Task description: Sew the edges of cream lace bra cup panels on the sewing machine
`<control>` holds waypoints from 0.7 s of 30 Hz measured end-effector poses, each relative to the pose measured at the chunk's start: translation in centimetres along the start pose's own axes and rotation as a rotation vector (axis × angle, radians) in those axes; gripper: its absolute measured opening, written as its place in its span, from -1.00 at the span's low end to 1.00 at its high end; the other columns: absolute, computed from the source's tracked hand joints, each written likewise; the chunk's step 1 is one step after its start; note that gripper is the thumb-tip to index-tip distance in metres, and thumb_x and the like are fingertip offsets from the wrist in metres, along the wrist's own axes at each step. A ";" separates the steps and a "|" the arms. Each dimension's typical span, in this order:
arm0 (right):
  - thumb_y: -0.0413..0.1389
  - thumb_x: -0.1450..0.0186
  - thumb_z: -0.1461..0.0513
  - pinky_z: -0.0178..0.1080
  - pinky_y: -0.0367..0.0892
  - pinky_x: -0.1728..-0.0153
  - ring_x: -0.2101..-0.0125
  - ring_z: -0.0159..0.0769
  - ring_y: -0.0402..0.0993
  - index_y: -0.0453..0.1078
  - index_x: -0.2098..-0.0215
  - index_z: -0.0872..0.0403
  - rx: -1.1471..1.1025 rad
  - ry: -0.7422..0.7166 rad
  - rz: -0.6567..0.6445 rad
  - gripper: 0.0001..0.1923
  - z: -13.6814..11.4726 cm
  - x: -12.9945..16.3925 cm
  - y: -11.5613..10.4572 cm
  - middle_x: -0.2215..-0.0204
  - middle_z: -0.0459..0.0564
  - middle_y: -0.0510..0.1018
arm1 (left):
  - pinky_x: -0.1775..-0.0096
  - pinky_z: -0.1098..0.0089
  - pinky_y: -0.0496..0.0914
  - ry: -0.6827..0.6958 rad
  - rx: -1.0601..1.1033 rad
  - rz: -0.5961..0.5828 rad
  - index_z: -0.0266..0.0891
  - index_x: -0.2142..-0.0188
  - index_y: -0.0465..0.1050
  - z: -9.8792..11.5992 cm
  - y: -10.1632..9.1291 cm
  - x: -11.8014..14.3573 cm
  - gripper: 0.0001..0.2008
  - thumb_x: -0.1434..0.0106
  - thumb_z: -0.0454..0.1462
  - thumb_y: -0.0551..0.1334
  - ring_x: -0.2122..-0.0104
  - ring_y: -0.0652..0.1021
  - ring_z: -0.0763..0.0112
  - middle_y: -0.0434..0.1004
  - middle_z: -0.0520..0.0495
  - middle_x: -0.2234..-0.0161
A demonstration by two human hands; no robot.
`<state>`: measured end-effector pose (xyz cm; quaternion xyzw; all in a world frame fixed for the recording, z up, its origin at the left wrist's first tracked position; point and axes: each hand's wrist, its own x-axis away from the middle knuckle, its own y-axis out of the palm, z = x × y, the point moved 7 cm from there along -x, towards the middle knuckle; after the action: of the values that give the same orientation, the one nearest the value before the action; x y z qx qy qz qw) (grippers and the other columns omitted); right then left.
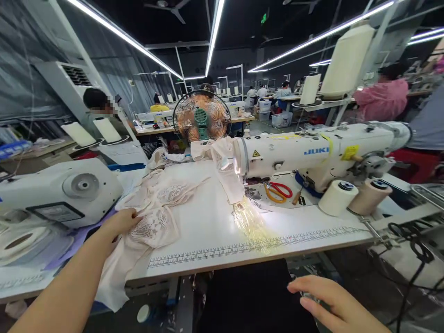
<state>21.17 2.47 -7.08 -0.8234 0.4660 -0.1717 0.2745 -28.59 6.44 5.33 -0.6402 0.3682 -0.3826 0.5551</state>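
Note:
My left hand [120, 223] is closed on the edge of a cream lace garment [157, 226], which looks like a bra. The garment spreads over the left of the white table, and one end hangs over the front edge. My right hand [328, 298] is held in front of the table over the dark lap, thumb and fingers apart, with nothing in it. Another cream fabric piece [231, 182] lies under the head of a white JUKI sewing machine [287, 152]. A tangle of shiny yellowish clear strips [253, 226] trails from there toward the front edge.
Red-and-orange-handled scissors [277, 190] lie beside the machine base. Thread cones [338, 198] stand at the right. A printed ruler [222, 249] runs along the front edge. Another sewing machine [69, 189] is at the left, and a fan [201, 115] stands behind the table. Other people sit farther off.

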 end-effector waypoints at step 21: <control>0.07 -0.15 -0.20 -0.35 0.31 0.47 0.40 -0.33 0.41 0.37 0.20 0.15 -0.798 -0.167 -0.238 -0.40 -7.7 -3.7 8.8 0.35 0.04 0.46 | 0.39 0.06 0.51 -0.115 1.467 -0.115 0.32 -0.25 -0.02 17.2 10.8 15.0 -0.28 -0.06 0.20 -0.08 0.02 0.50 0.07 0.58 0.06 0.12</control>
<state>9.20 -0.30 -6.48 -0.9242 0.3740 0.0590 -0.0509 -7.14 -0.84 -5.78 -0.1417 -0.0462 -0.5250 0.8380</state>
